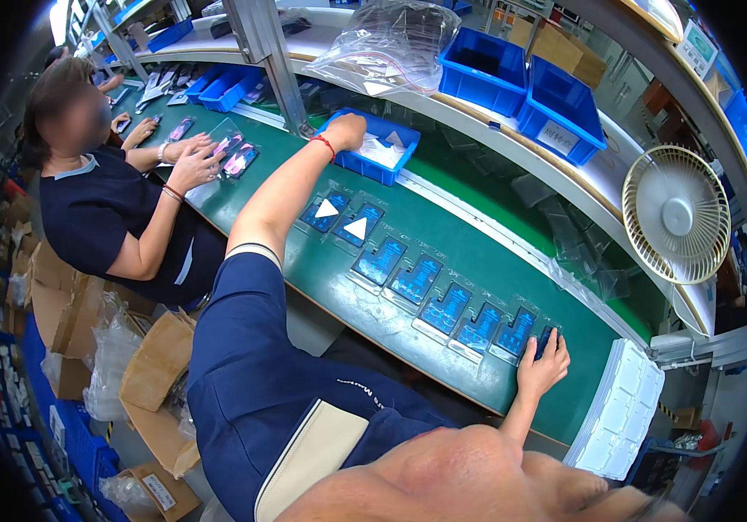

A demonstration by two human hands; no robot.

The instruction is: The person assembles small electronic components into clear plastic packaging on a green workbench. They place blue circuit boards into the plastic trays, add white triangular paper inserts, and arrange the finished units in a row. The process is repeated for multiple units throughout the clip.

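Note:
My left hand [345, 132] is at a blue bin [388, 174], its fingers curled down at the near-left part and mostly hidden. White paper triangles [380, 151] fill the bin. Along the green bench runs a row of several flat, phone-sized packs [443, 307] with blue faces in clear plastic. White triangles lie on the two leftmost packs, one [327, 208] and another [356, 228]. At the row's right end my right hand [543, 364] grips the last pack [545, 341], thumb and fingers on opposite sides; the hand covers much of it.
A co-worker [121, 191] at the left handles pink-and-dark packs [239, 159]. White trays [621, 409] are stacked at the bench's right end. Above stand blue bins [482, 74], a clear plastic bag [382, 43] and a fan [676, 215]. A metal post [278, 70] rises behind the bench.

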